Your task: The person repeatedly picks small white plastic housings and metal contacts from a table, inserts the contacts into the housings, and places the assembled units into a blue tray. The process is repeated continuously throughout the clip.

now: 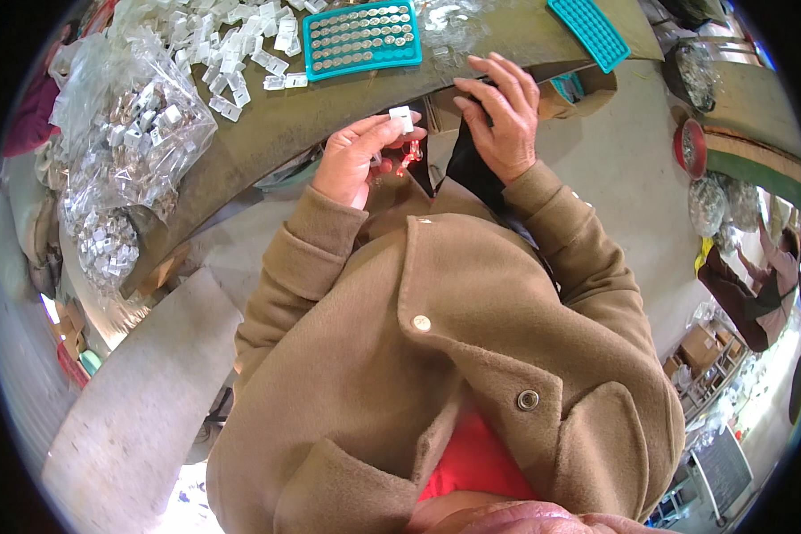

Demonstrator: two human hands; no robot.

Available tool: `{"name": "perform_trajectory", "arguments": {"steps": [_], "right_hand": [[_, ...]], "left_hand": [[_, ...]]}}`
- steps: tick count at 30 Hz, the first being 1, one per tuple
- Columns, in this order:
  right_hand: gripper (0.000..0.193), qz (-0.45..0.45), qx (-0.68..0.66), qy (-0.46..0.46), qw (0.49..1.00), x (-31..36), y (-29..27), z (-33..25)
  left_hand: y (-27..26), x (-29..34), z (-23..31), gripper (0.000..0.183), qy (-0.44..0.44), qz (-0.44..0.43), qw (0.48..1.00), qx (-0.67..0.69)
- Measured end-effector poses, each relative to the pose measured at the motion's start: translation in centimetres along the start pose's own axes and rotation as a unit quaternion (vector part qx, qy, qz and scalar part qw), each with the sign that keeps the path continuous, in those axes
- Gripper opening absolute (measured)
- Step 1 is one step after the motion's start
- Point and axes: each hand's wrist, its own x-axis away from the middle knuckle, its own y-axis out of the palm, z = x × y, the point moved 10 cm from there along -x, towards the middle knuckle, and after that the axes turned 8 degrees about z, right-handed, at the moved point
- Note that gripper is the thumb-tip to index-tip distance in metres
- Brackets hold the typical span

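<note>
My left hand (358, 156) pinches a small white plastic battery case (401, 117) between thumb and fingers, close to the table's front edge. Below the case hangs a short string of lights (409, 158), glowing red beside my fingers. My right hand (505, 120) is raised to the right, its fingers apart and nothing in them. Just beyond both hands, a teal tray (362, 66) on the table holds rows of round silver button cells; some slots at its near right have no cell. To its left lies a loose pile of white cases (231, 53).
A clear plastic bag (142, 133) full of wired white cases bulges at the table's left side. Another teal tray (590, 34) lies at the far right of the table (258, 142). An open cardboard box (587, 93) sits below the edge. Another person (765, 285) is at the right.
</note>
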Motion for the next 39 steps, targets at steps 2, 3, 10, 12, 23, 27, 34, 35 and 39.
{"name": "perform_trajectory", "arguments": {"steps": [2,3,10,12,23,27,34,35,39], "right_hand": [[0.027,-0.029,0.005,-0.008,1.0,-0.1,0.6,0.2],[0.027,-0.046,0.003,-0.013,0.999,-0.1,0.8,0.1],[0.027,-0.088,0.018,-0.068,0.994,0.1,3.6,-1.6],[0.025,-0.062,-0.005,-0.099,0.993,0.1,3.8,-2.0],[0.013,-0.12,-0.344,0.349,0.863,1.1,5.7,0.3],[0.011,-0.088,-0.458,0.378,0.8,-0.4,5.8,-1.5],[0.008,-0.079,-0.597,0.436,0.669,-0.2,7.8,-3.5],[0.01,-0.087,-0.587,0.43,0.68,-0.2,7.8,-3.6],[0.011,-0.11,-0.574,0.459,0.669,0.6,8.5,-3.5]], "left_hand": [[-0.4,-0.3,0.0,0.03,-0.008,0.019,1.0,-0.003],[-0.8,-0.3,0.1,0.028,-0.014,0.029,0.999,-0.005],[-1.5,-0.6,-0.9,0.029,-0.058,0.034,0.997,0.026],[-1.5,-0.5,-0.9,0.029,-0.055,0.036,0.997,0.028],[-1.0,-0.4,0.5,0.036,-0.001,0.057,0.992,0.114],[-0.9,0.3,1.1,0.033,-0.02,0.022,0.991,0.128],[-0.5,0.7,1.3,0.025,-0.022,0.013,0.99,0.138],[-0.4,0.7,1.3,0.025,-0.022,0.005,0.988,0.153],[-0.4,0.7,2.0,0.024,-0.004,-0.023,0.981,0.191]]}}
